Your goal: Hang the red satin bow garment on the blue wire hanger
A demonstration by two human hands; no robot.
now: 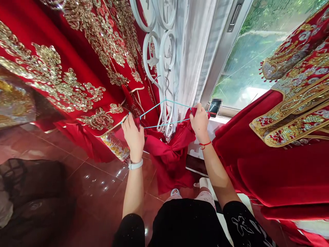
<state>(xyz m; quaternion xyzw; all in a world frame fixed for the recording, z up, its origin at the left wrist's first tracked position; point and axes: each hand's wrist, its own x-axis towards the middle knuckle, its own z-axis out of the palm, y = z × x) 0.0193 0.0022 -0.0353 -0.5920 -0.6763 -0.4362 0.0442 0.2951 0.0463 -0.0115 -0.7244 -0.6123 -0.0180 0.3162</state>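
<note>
A thin light-blue wire hanger point(164, 111) is hooked on a white ornate metal rack point(159, 58). A plain red satin garment point(171, 151) hangs from it and droops toward the floor. My left hand point(133, 135), with a white band at the wrist, is closed on the red cloth at the hanger's left end. My right hand point(199, 121), with a red string at the wrist, pinches the cloth at the hanger's right end. Both hands hold the garment against the hanger's shoulders.
Red robes with heavy gold embroidery point(64, 75) hang at the left and another one point(288, 113) at the right. A white curtain point(195, 51) and a window point(257, 51) lie behind. The floor is glossy red-brown tile point(97, 185). A dark bag point(28, 181) sits lower left.
</note>
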